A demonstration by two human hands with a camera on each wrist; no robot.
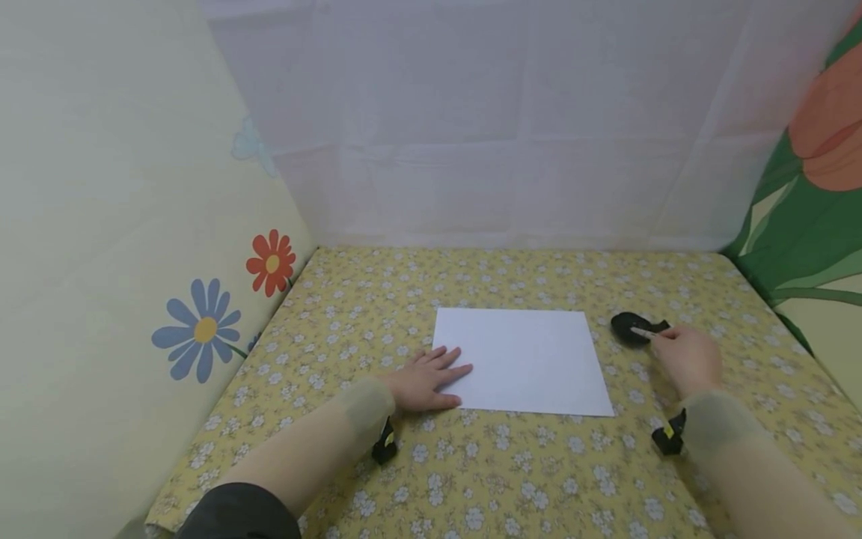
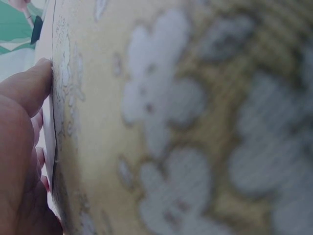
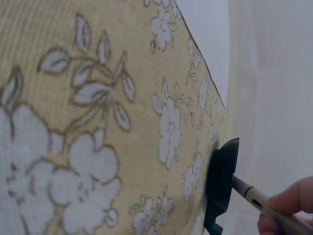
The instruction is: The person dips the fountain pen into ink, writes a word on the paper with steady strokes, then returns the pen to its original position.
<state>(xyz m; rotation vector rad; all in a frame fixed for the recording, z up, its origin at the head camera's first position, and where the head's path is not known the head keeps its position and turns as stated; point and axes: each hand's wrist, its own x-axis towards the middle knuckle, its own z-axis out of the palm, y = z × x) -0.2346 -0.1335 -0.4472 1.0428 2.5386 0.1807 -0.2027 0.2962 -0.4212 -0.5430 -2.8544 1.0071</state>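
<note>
- Nearest us: a black sleeve (image 1: 239,513) at the left elbow, then a black wrist unit (image 1: 385,443) on each wrist.
- Left hand (image 1: 431,380): we see fingers straight and spread apart, palm down, fingers and thumb on the left edge of the white sheet (image 1: 525,363), thumb at its near-left corner. It holds nothing.
- White sheet: blank, flat on the floral cloth (image 1: 539,479), long side running left-right.
- Right hand (image 1: 688,361): off the sheet's right side. We see thumb and fingers clamped on a pen-like tool (image 3: 255,197); the other fingers we can't make out.
- Tool: grey body, dark band near the front. Long axis runs mostly left-right in the head view, tip left and slightly away from us, tilted down towards the cloth.
- Versus fingers: the front section sticks out past the fingertips on the left; the body passes between thumb and finger. Back end we can't see.
- Tip sits at the inside of the black dish (image 1: 627,328); contact we can't confirm, dark on dark.
- Dish: rests on the cloth just beyond the sheet's right edge, apart from it, narrow tab pointing right.
- Farthest: white backdrop (image 1: 505,135) behind the cloth's far edge.
</note>
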